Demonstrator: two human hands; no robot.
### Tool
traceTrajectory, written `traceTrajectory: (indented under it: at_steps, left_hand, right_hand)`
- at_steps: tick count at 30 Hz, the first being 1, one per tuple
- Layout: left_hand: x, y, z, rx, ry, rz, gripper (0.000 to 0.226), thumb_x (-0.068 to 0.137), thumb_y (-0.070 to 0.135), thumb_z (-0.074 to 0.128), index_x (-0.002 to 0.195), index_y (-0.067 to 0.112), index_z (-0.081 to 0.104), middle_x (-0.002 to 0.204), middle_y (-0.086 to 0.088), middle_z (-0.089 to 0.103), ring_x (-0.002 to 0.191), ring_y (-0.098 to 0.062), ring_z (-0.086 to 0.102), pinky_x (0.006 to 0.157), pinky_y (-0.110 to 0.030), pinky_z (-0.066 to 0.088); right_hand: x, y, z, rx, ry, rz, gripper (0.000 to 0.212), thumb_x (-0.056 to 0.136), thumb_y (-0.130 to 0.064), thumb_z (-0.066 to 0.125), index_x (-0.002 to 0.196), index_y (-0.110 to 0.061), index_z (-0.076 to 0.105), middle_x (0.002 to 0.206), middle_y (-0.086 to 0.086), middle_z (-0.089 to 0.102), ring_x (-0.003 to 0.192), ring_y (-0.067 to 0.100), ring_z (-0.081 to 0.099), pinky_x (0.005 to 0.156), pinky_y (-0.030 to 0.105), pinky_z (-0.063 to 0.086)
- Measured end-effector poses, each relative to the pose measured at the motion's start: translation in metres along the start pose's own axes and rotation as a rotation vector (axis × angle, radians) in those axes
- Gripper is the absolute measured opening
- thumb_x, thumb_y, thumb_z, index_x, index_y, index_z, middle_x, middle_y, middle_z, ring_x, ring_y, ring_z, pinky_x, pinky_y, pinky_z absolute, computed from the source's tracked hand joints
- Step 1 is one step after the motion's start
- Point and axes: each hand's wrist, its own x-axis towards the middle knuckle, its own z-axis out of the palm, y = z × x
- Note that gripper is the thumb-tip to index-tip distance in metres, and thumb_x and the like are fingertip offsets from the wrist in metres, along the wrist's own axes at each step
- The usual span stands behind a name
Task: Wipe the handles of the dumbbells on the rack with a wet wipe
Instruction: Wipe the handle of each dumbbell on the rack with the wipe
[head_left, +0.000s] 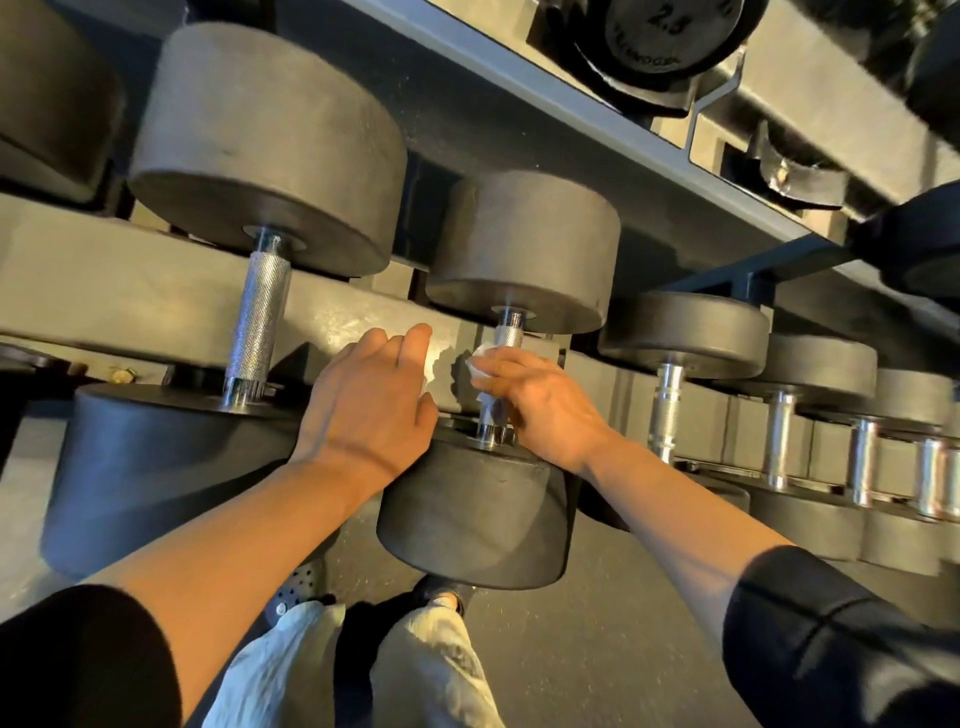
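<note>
The middle dumbbell (470, 519) lies on the rack (130, 291) right in front of me, with black round heads and a knurled steel handle (508, 335). My right hand (540, 408) grips the lower part of that handle through a white wet wipe (480, 361), which bunches out above its fingers. My left hand (369, 400) is just left of the handle, its fingers and thumb pinching another white bit of the wipe. The handle's upper end shows bare above the wipe.
A bigger dumbbell with a bare knurled handle (257, 317) lies to the left. Several smaller dumbbells (669, 400) run off to the right. An upper shelf (571, 104) with more weights hangs overhead. My legs and shoes are on the dark floor (623, 623) below.
</note>
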Motion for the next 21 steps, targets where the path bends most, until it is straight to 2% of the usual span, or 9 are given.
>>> traceTrajectory:
  at_steps: [4, 7, 12, 16, 19, 21]
  left_hand:
    - [0.0, -0.002, 0.001, -0.014, 0.019, 0.016, 0.056, 0.084, 0.02, 0.061, 0.136, 0.011, 0.042, 0.098, -0.01, 0.06, 0.095, -0.027, 0.052, 0.076, -0.036, 0.043]
    - [-0.001, -0.003, 0.002, -0.019, 0.024, 0.018, 0.057, 0.084, 0.022, 0.061, 0.137, 0.013, 0.04, 0.102, -0.009, 0.062, 0.097, -0.026, 0.053, 0.076, -0.036, 0.044]
    - [-0.007, -0.005, -0.005, -0.043, 0.057, 0.045, 0.056, 0.077, 0.015, 0.069, 0.129, 0.007, 0.05, 0.089, -0.011, 0.061, 0.085, -0.029, 0.057, 0.069, -0.036, 0.048]
    - [-0.015, -0.011, -0.021, -0.038, 0.088, 0.047, 0.056, 0.076, 0.012, 0.071, 0.127, 0.006, 0.051, 0.086, -0.008, 0.057, 0.078, -0.027, 0.056, 0.064, -0.03, 0.043]
    - [-0.02, -0.022, -0.037, 0.028, 0.082, -0.022, 0.055, 0.078, 0.016, 0.07, 0.129, 0.007, 0.05, 0.092, -0.013, 0.06, 0.078, -0.029, 0.058, 0.063, -0.031, 0.045]
    - [-0.025, -0.034, -0.045, 0.105, 0.066, -0.054, 0.055, 0.079, 0.018, 0.07, 0.129, 0.007, 0.049, 0.093, -0.017, 0.061, 0.077, -0.031, 0.059, 0.064, -0.032, 0.046]
  right_hand:
    - [-0.001, 0.0, 0.003, 0.037, -0.003, -0.016, 0.038, 0.082, -0.004, 0.066, 0.119, -0.012, 0.065, 0.133, 0.002, 0.056, 0.131, 0.015, 0.042, 0.111, 0.028, 0.034]
    - [-0.001, 0.002, 0.003, 0.132, 0.0, -0.013, 0.033, 0.078, 0.004, 0.066, 0.109, -0.008, 0.07, 0.122, 0.003, 0.062, 0.124, 0.014, 0.049, 0.105, 0.025, 0.04]
    - [-0.006, 0.004, 0.005, 0.298, 0.042, 0.028, 0.028, 0.077, 0.007, 0.067, 0.1, -0.008, 0.073, 0.114, 0.003, 0.065, 0.112, 0.009, 0.056, 0.092, 0.005, 0.04]
    - [0.005, -0.002, 0.009, 0.416, 0.162, 0.093, 0.028, 0.079, 0.009, 0.064, 0.098, -0.009, 0.074, 0.111, 0.003, 0.067, 0.105, 0.009, 0.056, 0.092, 0.008, 0.041]
    - [0.032, -0.024, 0.006, 0.496, 0.248, 0.104, 0.024, 0.082, 0.005, 0.064, 0.097, -0.011, 0.074, 0.109, 0.003, 0.069, 0.099, 0.012, 0.055, 0.087, 0.006, 0.037]
    - [0.05, -0.044, 0.003, 0.554, 0.249, 0.136, 0.025, 0.085, 0.0, 0.063, 0.103, -0.015, 0.072, 0.112, 0.002, 0.065, 0.101, 0.012, 0.054, 0.086, 0.008, 0.034]
